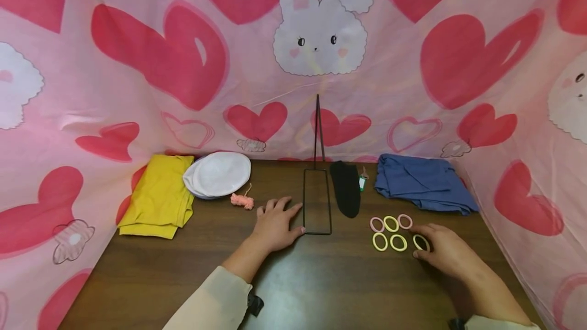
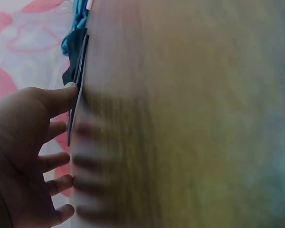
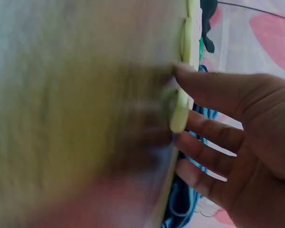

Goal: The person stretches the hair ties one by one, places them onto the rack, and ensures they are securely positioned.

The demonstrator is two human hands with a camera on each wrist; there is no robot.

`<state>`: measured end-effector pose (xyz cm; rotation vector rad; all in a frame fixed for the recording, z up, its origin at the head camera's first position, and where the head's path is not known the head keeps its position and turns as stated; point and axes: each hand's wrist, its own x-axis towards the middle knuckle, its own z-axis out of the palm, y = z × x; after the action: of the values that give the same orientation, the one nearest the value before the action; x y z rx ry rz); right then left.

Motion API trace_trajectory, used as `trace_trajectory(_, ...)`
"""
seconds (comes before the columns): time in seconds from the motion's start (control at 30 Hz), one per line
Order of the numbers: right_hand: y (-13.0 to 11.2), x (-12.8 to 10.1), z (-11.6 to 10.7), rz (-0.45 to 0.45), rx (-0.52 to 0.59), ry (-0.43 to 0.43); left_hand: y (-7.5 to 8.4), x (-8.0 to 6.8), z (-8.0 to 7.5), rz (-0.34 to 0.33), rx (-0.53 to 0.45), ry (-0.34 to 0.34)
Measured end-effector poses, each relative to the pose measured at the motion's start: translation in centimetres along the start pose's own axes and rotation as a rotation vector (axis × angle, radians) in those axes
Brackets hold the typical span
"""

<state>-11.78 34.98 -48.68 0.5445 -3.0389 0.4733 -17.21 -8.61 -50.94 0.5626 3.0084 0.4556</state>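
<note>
My left hand lies with spread fingers on the table, left of a black wire stand. Its thumb reaches the near left corner of the stand's rectangular base, and in the left wrist view the thumb overlaps the stand. On the right, my right hand is beside a pale yellow ring, thumb at the near side and index finger at the far side. The right wrist view shows this ring between loosely extended fingers. Several more pink and yellow rings lie left of it in two rows.
A black sock-like piece and a small green-and-white tag lie right of the stand. Folded blue cloth sits at back right. Yellow cloth, a white cap-like item and pink yarn are at left.
</note>
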Motion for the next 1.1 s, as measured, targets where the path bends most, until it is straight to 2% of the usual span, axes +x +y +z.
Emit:
trace_trajectory(0.17, 0.4, -0.3, -0.4, -0.022, 0.014, -0.033, 0.3, 0.2, -0.1, 0.001, -0.001, -0.019)
trace_trajectory(0.47, 0.3, 0.0, -0.4, -0.089, -0.050, 0.026, 0.6, 0.6, -0.1, 0.015, -0.022, -0.056)
trace_trajectory(0.6, -0.3, 0.3, -0.5, -0.110, -0.057, 0.089, 0.7, 0.7, 0.0, 0.010, -0.017, -0.069)
trace_trajectory(0.83, -2.1, 1.5, -0.9, -0.231, -0.014, 0.243, 0.9, 0.7, -0.1, -0.003, -0.017, -0.067)
trace_trajectory(1.1, -5.0, 3.6, -1.8, -0.331, 0.071, 0.314, 0.9, 1.0, -0.2, -0.040, -0.048, -0.110)
